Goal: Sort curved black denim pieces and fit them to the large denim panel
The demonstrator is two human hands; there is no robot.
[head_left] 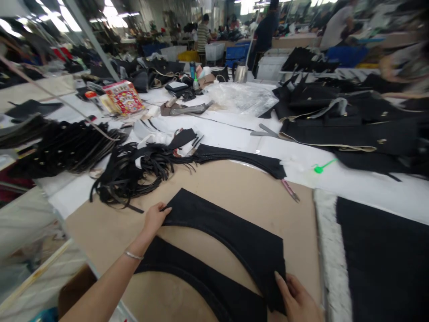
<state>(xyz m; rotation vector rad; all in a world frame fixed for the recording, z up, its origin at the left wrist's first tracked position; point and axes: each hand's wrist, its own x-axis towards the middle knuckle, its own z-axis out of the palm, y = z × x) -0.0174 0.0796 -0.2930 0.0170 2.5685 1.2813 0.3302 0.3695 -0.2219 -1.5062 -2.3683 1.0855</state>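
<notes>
A black curved fabric panel (224, 228) is stretched between my two hands above a tan board. My left hand (157, 218) pinches its left end, thumb on top. At the lower right, my right hand (296, 297) grips the other end, with the thumb on the near face and some fingers hidden. Nearer to me lies a second black curved panel (197, 277) on the tan board (248, 179), partly under the first. Beyond them rests a stack of similar black pieces (237, 156), with pink-handled snips (291, 191) at its right end.
A tangle of black strips (134, 174) lies at the board's left. To the right is a white-edged pad (326, 237) with black material (385, 259). Stacked black pieces (351, 116) fill the back right. A red patterned packet (124, 97) stands at the back left. People are farther off.
</notes>
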